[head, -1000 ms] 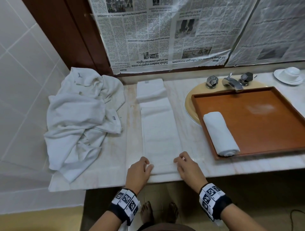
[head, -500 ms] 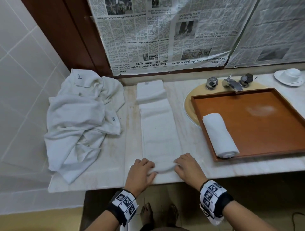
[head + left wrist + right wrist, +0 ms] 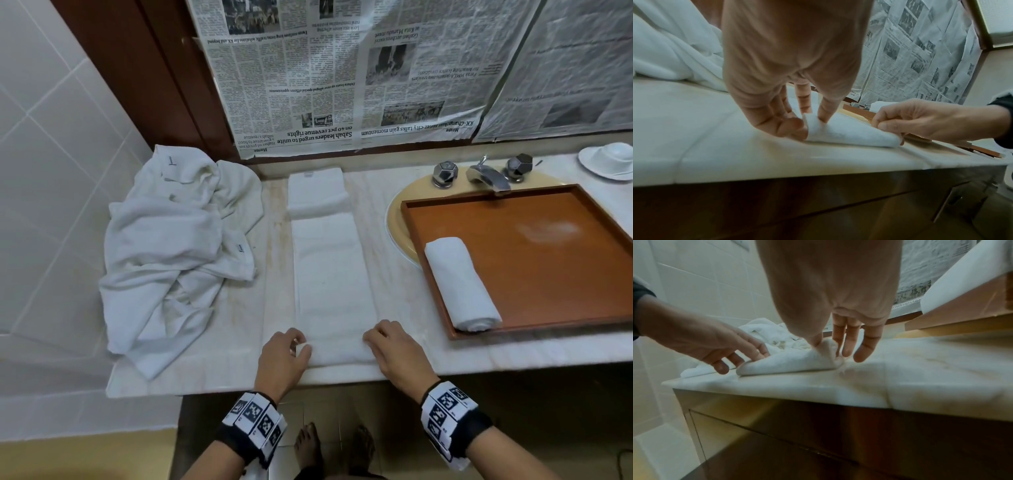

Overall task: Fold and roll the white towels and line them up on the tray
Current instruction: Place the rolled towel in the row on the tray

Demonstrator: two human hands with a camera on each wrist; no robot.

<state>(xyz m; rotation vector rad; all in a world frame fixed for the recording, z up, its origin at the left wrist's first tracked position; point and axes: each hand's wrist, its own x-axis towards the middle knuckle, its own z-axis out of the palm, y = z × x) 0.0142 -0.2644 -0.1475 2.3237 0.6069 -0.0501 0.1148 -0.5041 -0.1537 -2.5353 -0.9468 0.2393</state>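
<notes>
Head view: folded towel (image 3: 330,274) lies as a long strip running far to near on the counter (image 3: 404,294), its near end turned up between left hand (image 3: 281,359) and right hand (image 3: 397,349); one rolled towel (image 3: 459,284) sits at the tray (image 3: 548,274) left edge. Left wrist view: thumb and fingers (image 3: 797,125) pinch the left corner of the roll. Right wrist view: the right thumb pinches the right corner, fingers (image 3: 867,347) straight. Roll evenly, both ends level and tight.
</notes>
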